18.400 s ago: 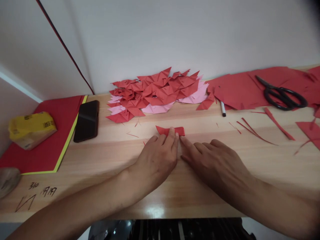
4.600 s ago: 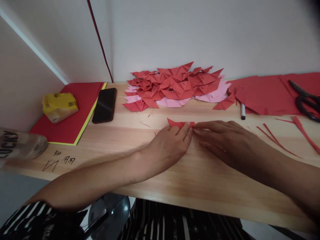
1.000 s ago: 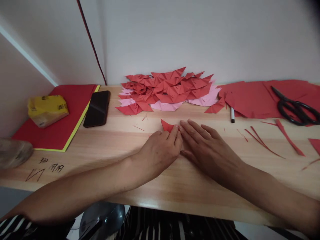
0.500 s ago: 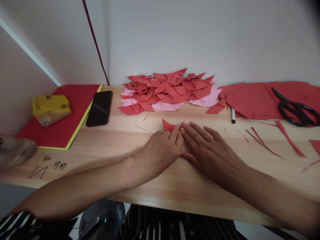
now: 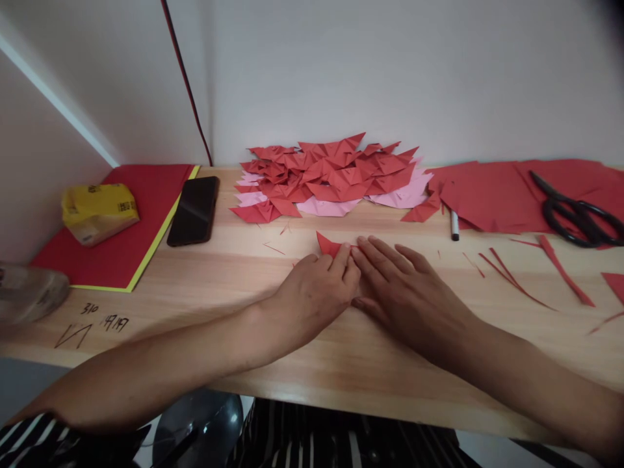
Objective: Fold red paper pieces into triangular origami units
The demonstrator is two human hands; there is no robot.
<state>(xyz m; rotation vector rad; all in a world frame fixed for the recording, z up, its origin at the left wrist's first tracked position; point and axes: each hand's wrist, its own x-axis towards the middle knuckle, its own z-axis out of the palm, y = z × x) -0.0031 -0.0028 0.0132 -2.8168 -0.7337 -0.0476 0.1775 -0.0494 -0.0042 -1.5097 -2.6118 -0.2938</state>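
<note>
L fingers press red ppr on tbl, R fingers alongside.

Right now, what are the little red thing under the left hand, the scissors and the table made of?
The red piece looks like matte paper: thin, with a crisp pointed corner. The scissors seem metal, judging by their slim, tapering dark blade; their smooth black loops may be plastic. The table looks like wood or laminate: pale grain, slight shine.

The folded paper is red, the clothing white-striped black
</note>
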